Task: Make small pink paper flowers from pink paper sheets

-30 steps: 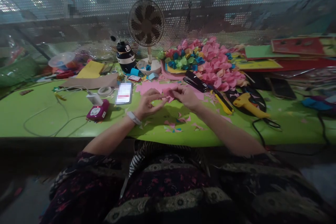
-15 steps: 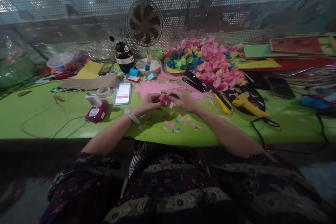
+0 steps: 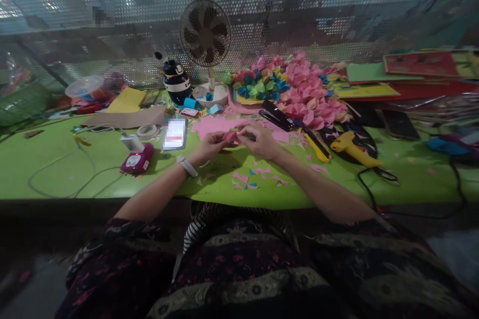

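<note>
Between my two hands is a small folded piece of pink paper, held above the green table. My left hand pinches its left side, and the fingers of my right hand are closed on its right side. Part of the paper is hidden by the fingertips. Just behind the hands lie flat pink paper sheets. Pink and blue paper scraps are scattered on the table in front of them. A black stapler rests beyond my right hand.
A heap of pink paper flowers stands at the back right. Further right are a yellow-handled cutter and a yellow glue gun with a black cord. To the left lie a phone and a purple power adapter. Behind stands a fan.
My left fingers, spread at first, have closed on the pink paper. The paper has moved slightly left and been turned, and less of it shows now.
</note>
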`<state>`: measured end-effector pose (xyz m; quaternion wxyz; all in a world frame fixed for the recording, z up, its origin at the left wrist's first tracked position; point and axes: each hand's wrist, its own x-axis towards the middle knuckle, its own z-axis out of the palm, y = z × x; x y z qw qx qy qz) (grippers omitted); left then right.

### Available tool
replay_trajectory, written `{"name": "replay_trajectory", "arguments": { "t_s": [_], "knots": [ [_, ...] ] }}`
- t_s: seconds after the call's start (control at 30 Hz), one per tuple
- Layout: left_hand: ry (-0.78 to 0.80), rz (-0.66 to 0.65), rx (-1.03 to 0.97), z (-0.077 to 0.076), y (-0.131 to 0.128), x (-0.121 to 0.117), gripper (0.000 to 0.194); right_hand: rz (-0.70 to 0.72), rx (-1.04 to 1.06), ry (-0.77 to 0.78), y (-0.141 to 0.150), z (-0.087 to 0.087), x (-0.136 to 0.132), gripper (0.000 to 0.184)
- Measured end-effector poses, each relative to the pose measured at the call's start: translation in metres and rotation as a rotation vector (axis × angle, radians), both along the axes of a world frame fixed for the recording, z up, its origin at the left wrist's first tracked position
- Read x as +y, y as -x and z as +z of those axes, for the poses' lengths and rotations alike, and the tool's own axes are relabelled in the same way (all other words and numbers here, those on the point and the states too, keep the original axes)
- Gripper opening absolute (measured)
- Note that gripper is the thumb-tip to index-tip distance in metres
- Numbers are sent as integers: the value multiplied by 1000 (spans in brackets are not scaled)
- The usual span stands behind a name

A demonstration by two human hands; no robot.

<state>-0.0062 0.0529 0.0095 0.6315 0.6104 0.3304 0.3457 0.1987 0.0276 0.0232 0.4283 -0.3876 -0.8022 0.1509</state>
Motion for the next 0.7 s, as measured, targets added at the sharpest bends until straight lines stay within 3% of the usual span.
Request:
{"name": "replay_trajectory", "arguments": {
  "t_s": [0.3, 0.7],
  "knots": [
    [20, -62, -43, 2, -1, -6, 59, -135, -51, 163, -1, 4, -1, 15],
    [74, -28, -64, 7, -4, -14, 51, -136, -67, 187, -1, 12, -5, 13]
  ]
}}
